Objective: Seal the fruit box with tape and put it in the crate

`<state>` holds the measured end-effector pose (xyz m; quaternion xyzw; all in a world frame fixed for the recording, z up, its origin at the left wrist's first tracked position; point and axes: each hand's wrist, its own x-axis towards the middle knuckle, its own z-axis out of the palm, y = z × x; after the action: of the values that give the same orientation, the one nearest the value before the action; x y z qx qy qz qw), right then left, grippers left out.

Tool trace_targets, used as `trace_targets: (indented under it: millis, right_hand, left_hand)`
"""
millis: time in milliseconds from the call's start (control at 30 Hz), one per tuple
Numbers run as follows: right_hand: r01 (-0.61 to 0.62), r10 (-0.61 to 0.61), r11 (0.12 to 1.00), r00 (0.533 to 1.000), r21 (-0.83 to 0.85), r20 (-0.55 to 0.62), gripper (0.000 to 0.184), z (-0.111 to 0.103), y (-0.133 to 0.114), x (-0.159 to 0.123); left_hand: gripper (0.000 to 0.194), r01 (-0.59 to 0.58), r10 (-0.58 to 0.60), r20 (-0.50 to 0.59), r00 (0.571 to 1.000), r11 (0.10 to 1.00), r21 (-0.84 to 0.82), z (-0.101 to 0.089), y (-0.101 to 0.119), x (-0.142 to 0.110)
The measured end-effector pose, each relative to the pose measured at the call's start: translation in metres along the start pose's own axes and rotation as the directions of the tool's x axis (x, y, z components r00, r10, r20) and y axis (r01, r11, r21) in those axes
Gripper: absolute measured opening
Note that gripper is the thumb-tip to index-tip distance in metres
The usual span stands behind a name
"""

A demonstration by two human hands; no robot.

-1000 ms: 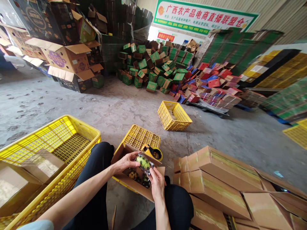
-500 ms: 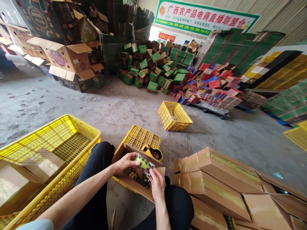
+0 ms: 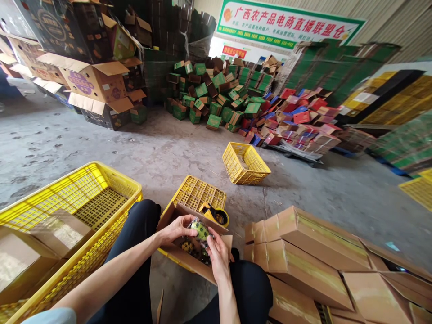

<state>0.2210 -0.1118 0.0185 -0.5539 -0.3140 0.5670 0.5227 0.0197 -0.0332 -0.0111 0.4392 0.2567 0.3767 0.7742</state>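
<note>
Between my knees stands an open cardboard box (image 3: pixel 189 263) with dark patterned wrapped items inside. My left hand (image 3: pixel 175 228) and my right hand (image 3: pixel 218 255) are both closed on a green fruit in a patterned clear wrapper (image 3: pixel 201 231), held just over the box opening. A yellow tape dispenser (image 3: pixel 216 216) lies right behind the box, on an upturned yellow crate (image 3: pixel 197 193).
A large yellow crate (image 3: pixel 101 180) holding cardboard stands at my left. Stacked closed cartons (image 3: pixel 303 252) lie at my right. A smaller yellow basket (image 3: pixel 245 163) sits on the concrete floor ahead. Piles of green and red boxes (image 3: pixel 236 103) fill the back.
The wrapped fruit has sunk slightly toward the box, and my right hand has closed further over it. My left hand has stayed where it was.
</note>
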Motion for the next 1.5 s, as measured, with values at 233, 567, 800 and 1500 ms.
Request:
trace_targets:
  millis: [233,567,800,1500]
  right_hand:
    - [0.025,-0.017,0.997,0.996,-0.080,0.089,0.057,0.003,0.001,-0.002]
    - [0.035,-0.026,0.997,0.990,-0.064,0.136,0.065,-0.009,0.029,0.015]
    - [0.134,-0.139,0.986,0.989,-0.095,-0.047,0.069,-0.012,0.037,0.021]
    - [0.156,-0.156,0.976,0.988,-0.153,0.018,0.065,-0.007,0.017,0.008]
  left_hand:
    - [0.061,0.017,-0.017,0.000,1.000,0.998,0.058,-0.004,-0.004,0.002]
    - [0.068,0.023,-0.023,0.042,0.999,1.000,0.015,-0.001,-0.004,0.002]
    - [0.052,-0.051,0.056,-0.199,0.978,0.998,0.032,-0.003,-0.004,0.004]
    - [0.065,-0.025,0.025,0.075,0.997,1.000,0.005,0.005,0.000,-0.004]
